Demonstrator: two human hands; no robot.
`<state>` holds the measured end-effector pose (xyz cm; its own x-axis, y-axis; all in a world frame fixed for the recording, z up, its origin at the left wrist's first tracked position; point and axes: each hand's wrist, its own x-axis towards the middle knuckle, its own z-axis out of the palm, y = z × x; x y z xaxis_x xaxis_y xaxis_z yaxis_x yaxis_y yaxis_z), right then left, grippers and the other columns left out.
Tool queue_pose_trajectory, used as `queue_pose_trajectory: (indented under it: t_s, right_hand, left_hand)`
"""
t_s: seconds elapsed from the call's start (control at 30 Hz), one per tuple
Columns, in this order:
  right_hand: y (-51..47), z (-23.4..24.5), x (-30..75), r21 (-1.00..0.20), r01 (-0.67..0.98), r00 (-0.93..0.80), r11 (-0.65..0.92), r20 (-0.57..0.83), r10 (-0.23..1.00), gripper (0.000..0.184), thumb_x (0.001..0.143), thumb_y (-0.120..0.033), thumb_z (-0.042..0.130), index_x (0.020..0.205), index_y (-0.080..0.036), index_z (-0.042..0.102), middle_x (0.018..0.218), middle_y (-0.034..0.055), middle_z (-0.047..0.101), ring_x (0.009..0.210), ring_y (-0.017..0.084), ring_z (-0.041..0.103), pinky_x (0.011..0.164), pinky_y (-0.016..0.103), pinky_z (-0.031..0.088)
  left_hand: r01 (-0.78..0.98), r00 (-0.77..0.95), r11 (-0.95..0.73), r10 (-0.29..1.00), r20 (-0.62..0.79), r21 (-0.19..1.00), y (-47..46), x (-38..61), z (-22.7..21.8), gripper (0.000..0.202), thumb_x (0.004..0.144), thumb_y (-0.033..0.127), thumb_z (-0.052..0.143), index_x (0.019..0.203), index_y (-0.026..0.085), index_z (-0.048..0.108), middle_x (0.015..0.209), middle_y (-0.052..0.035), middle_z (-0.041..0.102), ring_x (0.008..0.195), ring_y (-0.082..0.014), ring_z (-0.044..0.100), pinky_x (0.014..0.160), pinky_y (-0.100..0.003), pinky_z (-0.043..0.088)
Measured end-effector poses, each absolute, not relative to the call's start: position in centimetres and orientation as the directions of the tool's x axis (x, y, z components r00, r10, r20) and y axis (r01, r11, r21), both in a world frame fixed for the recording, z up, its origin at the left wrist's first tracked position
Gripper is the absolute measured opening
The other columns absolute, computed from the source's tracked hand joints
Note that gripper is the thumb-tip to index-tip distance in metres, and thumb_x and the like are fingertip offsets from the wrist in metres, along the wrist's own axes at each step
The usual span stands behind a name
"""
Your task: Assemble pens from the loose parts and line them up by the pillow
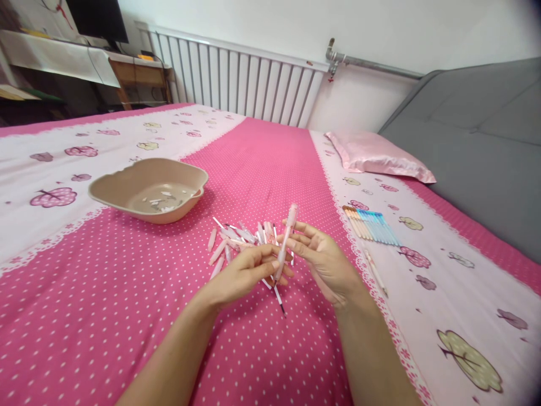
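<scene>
Between my two hands is a pale pink pen, tilted with its upper end away from me. My left hand pinches its lower part with thumb and fingers. My right hand grips it around the middle with thumb and fingertips. Just beyond my hands lies a loose pile of pink and clear pen parts and thin white refills, partly hidden by my left hand. One refill with a dark tip shows below my left fingers; I cannot tell whether it is touching the pen.
A beige basin with small white pieces inside stands at the left on the pink dotted bedspread. To the right lie a row of peach and blue pens and a single white pen. A pink pillow rests against the grey headboard.
</scene>
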<state>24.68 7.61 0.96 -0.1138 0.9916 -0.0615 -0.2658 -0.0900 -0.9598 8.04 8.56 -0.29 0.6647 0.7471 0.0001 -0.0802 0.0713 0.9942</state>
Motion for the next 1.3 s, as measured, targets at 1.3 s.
queue_pose_trajectory:
  t_s: [1.3]
  right_hand:
    - [7.44, 1.21, 24.77, -0.958, -0.274, -0.172, -0.084, -0.037, 0.984, 0.041, 0.075, -0.029, 0.073, 0.113, -0.023, 0.06, 0.097, 0.0032, 0.07, 0.091, 0.017, 0.064, 0.091, 0.036, 0.046]
  left_hand:
    - [-0.116, 0.666, 0.092, 0.746, 0.009, 0.989, 8.73, 8.11, -0.52, 0.018, 0.084, 0.029, 0.058, 0.093, 0.014, 0.063, 0.082, -0.0044, 0.066, 0.079, -0.0147, 0.063, 0.077, -0.03, 0.047]
